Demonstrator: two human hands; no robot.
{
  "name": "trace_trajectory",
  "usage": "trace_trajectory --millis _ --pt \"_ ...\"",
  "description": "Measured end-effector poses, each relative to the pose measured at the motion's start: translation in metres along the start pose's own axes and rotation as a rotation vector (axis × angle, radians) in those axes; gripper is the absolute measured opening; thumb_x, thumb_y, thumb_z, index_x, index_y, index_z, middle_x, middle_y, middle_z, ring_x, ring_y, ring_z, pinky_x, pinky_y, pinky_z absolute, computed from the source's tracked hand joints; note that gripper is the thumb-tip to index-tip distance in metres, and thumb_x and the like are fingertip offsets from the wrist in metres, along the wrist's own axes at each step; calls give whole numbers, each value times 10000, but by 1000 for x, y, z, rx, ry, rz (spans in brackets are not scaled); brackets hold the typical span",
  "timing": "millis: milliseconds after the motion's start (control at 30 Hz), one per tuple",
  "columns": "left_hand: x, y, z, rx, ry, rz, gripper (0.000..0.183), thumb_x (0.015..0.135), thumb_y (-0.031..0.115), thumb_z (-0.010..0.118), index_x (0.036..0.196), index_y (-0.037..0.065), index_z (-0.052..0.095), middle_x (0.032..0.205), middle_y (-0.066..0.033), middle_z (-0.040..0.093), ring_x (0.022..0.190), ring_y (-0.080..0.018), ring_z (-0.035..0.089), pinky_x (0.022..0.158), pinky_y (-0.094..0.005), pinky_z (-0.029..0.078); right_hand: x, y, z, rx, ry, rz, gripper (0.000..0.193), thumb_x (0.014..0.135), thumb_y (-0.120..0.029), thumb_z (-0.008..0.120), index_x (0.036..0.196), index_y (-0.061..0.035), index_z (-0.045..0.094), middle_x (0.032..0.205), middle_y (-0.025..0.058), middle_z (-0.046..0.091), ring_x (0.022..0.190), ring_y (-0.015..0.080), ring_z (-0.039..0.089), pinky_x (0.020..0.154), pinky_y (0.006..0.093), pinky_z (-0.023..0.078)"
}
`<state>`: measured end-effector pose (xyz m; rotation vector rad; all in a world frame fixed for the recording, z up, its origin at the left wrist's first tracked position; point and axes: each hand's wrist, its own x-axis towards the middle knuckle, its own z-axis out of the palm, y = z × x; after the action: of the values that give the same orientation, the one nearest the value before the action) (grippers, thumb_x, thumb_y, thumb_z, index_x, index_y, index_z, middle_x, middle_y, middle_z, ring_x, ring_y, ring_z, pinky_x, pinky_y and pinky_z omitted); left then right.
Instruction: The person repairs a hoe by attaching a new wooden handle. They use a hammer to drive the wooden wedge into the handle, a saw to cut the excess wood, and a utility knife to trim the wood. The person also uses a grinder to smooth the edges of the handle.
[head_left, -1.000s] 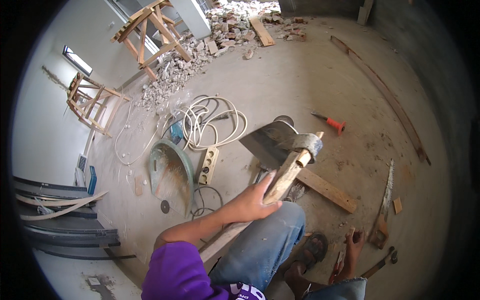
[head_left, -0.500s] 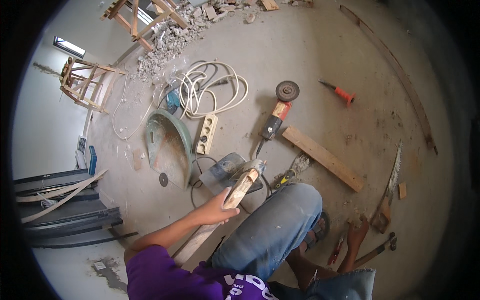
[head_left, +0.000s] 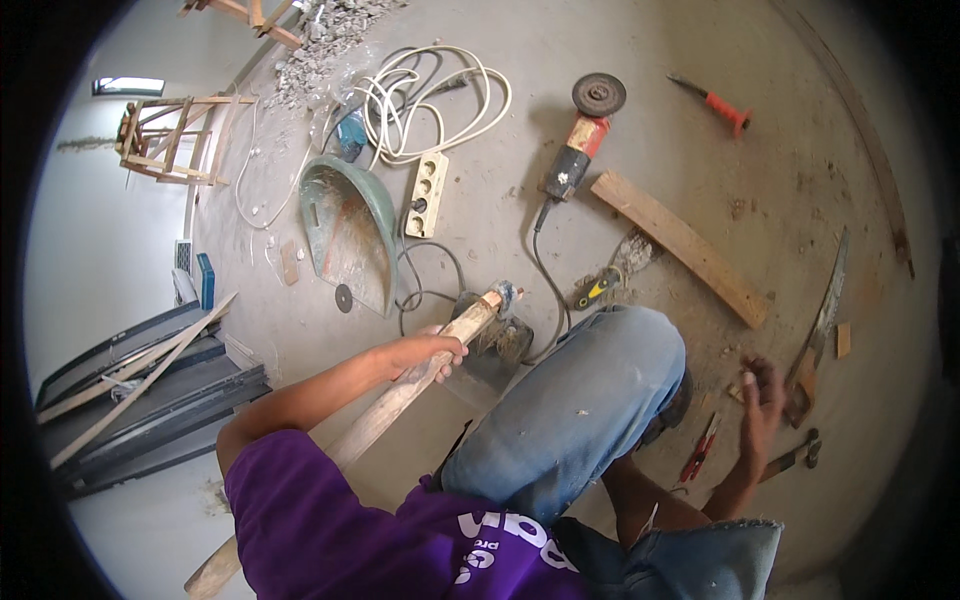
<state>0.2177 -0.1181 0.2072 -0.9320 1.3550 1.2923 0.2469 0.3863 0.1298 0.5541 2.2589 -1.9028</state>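
My left hand (head_left: 425, 355) is closed round a long wooden handle (head_left: 375, 420) that slants across my lap, its lower end coming out past my purple shirt. At its upper end sits a metal socket (head_left: 505, 295) with a wide, dull blade (head_left: 485, 370) below, like a hoe, partly hidden by the handle and my knee. My right hand (head_left: 762, 400) is raised just above the floor beside the handsaw (head_left: 822, 320). Its fingers are curled together; a small pale bit shows by the fingertips, and I cannot tell whether it is held. A red-handled knife or cutter (head_left: 700, 447) and a hammer (head_left: 795, 455) lie near that wrist.
An angle grinder (head_left: 578, 145), a wooden board (head_left: 680, 245), a yellow-black handled tool (head_left: 597, 288) and a red-handled chisel (head_left: 725, 110) lie ahead. Leftward are a power strip (head_left: 427, 195), coiled white cable (head_left: 490, 110), a green scoop-like pan (head_left: 350, 235) and dark frames (head_left: 170, 420). Rubble (head_left: 330, 45) lies far back.
My view has shifted, so the floor things sit higher in the picture. My right hand has lifted from the floor. The handle's lower end now shows past my shirt; my left hand still grips it.
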Motion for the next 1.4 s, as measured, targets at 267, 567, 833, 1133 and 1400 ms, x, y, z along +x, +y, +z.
trace_trajectory --millis 267,567,833,1133,1400 --pt "18 0 -11 38 -12 -143 587 983 583 410 1221 52 487 803 -7 501 606 -115 455 556 -265 415 -16 -146 -71 262 -326 -930 623 906 -503 547 1303 -23 524 1227 165 552 1137 306 515 984 431 399" --pt "33 -32 -24 69 56 -160 654 960 656 402 1188 54 516 773 -4 527 601 -130 494 570 -286 439 -21 -170 -73 384 -346 -1009 633 908 -525 521 1321 -46 503 1246 155 528 1162 308 491 981 449 393" --pt "39 -36 -23 6 34 -173 630 967 655 391 1159 70 528 763 -17 543 591 -145 519 555 -302 457 -46 -61 -40 469 -100 -376 642 910 -545 498 1337 -66 484 1263 147 507 1185 310 470 978 466 388" --pt "41 -49 -19 -163 71 -187 437 994 547 412 1077 139 545 767 -39 581 577 -169 550 535 -308 479 -90 -3 2 470 0 -42 653 913 -568 473 1356 -88 462 1282 138 484 1210 313 446 974 484 382" --pt "86 -26 -29 -129 25 -153 514 970 590 433 1198 145 553 799 -58 600 597 -176 580 541 -318 508 -103 -9 9 408 25 -55 663 915 -588 450 1372 -108 443 1298 130 463 1232 314 424 971 500 376"
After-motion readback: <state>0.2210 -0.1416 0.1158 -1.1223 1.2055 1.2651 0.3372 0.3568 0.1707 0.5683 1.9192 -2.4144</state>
